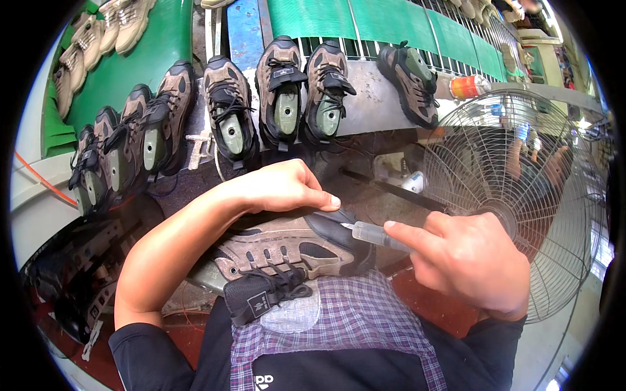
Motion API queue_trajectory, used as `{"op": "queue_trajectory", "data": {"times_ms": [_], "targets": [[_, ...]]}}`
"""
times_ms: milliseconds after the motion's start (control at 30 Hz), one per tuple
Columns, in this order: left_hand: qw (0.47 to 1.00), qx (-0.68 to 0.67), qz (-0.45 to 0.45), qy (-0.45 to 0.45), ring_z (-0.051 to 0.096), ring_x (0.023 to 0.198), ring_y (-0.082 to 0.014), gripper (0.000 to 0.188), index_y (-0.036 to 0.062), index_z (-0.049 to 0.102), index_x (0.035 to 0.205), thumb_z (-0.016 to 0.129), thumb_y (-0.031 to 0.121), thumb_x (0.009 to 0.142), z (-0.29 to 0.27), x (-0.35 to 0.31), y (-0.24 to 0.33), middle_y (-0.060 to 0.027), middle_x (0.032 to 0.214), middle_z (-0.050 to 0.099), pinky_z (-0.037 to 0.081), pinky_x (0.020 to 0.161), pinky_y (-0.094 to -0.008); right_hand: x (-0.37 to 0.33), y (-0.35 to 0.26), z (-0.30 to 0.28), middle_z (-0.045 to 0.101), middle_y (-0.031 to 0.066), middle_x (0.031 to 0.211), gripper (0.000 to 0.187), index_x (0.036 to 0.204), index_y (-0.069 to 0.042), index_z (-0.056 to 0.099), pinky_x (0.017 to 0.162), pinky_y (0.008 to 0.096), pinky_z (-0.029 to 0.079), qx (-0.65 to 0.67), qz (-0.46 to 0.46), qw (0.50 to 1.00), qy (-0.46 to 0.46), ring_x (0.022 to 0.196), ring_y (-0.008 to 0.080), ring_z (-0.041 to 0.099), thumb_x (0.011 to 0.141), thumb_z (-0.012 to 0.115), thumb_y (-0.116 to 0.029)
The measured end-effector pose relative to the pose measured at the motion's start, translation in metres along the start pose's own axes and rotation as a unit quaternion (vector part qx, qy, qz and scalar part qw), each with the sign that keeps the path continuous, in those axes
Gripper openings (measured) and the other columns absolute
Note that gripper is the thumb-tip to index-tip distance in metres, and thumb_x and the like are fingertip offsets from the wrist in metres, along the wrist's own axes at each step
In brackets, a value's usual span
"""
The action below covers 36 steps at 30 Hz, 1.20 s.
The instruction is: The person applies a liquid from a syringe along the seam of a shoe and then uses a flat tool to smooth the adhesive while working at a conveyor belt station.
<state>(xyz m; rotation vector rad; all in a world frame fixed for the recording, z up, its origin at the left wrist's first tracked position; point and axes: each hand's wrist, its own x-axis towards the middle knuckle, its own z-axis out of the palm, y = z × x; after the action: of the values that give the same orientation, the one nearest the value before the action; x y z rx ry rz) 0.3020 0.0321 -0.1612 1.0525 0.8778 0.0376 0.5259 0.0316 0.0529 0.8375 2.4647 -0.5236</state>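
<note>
A brown and black lace-up shoe [280, 246] lies on its side across my lap, toe to the right, its laces and black tongue toward me. Over the sole edge at the far side curls my left hand [287, 188], closed on the shoe, thumb near the toe; its other fingers are partly hidden. My right hand [466, 264] grips a clear syringe [379, 235], index finger stretched along the barrel. The syringe's thin tip points left at the black toe; whether it touches, I cannot tell.
Several matching shoes [229, 111] stand along the bench ahead, with one shoe [409, 85] apart near an orange and white bottle [469, 86]. Close to my right hand is a large wire-caged fan [502, 163]. A green conveyor belt [313, 18] and beige shoes [134, 26] lie farther back.
</note>
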Motion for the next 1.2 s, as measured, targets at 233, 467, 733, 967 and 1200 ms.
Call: {"op": "queue_trajectory", "data": {"times_ms": [233, 467, 733, 967, 1200], "targets": [[1.000, -0.026, -0.002, -0.008, 0.057, 0.068, -0.0096, 0.041, -0.0017, 0.079, 0.090, 0.075, 0.039, 0.089, -0.003, 0.001, 0.003, -0.0037, 0.072, 0.070, 0.048, 0.067, -0.0291, -0.014, 0.001, 0.003, 0.058, 0.0043, 0.076, 0.041, 0.119, -0.009, 0.069, 0.051, 0.0336, 0.050, 0.003, 0.037, 0.999, 0.017, 0.062, 0.0207, 0.065, 0.079, 0.072, -0.017], [1.000, -0.024, -0.009, -0.014, 0.057, 0.070, -0.0080, 0.037, -0.0013, 0.079, 0.091, 0.076, 0.036, 0.090, -0.003, 0.006, 0.002, -0.0025, 0.074, 0.071, 0.048, 0.068, -0.0281, -0.002, 0.003, 0.002, 0.058, 0.0042, 0.079, 0.041, 0.119, -0.008, 0.069, 0.053, 0.0333, 0.051, 0.033, 0.027, 0.998, 0.049, 0.063, 0.0204, 0.065, 0.079, 0.072, -0.017], [1.000, 0.002, 0.022, -0.008, 0.063, 0.069, -0.0159, 0.050, -0.0024, 0.079, 0.093, 0.074, 0.046, 0.086, -0.003, 0.010, -0.002, -0.0112, 0.075, 0.072, 0.051, 0.067, -0.0331, 0.025, 0.004, 0.006, 0.059, 0.0069, 0.079, 0.039, 0.119, -0.004, 0.067, 0.052, 0.0367, 0.052, 0.059, -0.008, 0.997, 0.046, 0.064, 0.0238, 0.065, 0.082, 0.071, -0.017], [1.000, 0.006, 0.018, -0.005, 0.063, 0.069, -0.0166, 0.051, -0.0030, 0.078, 0.093, 0.074, 0.047, 0.086, -0.003, 0.010, -0.002, -0.0126, 0.075, 0.072, 0.051, 0.067, -0.0332, 0.033, 0.007, 0.006, 0.058, 0.0076, 0.075, 0.035, 0.114, -0.004, 0.066, 0.051, 0.0367, 0.052, 0.049, -0.030, 0.998, 0.034, 0.063, 0.0244, 0.064, 0.082, 0.070, -0.017], [1.000, 0.010, 0.005, 0.000, 0.063, 0.069, -0.0167, 0.051, -0.0029, 0.079, 0.093, 0.074, 0.047, 0.086, -0.005, 0.008, 0.001, -0.0121, 0.075, 0.072, 0.051, 0.068, -0.0328, 0.030, 0.008, 0.000, 0.058, 0.0075, 0.070, 0.026, 0.104, -0.005, 0.064, 0.049, 0.0365, 0.051, 0.026, -0.022, 0.999, 0.017, 0.059, 0.0247, 0.065, 0.082, 0.070, -0.018]]}}
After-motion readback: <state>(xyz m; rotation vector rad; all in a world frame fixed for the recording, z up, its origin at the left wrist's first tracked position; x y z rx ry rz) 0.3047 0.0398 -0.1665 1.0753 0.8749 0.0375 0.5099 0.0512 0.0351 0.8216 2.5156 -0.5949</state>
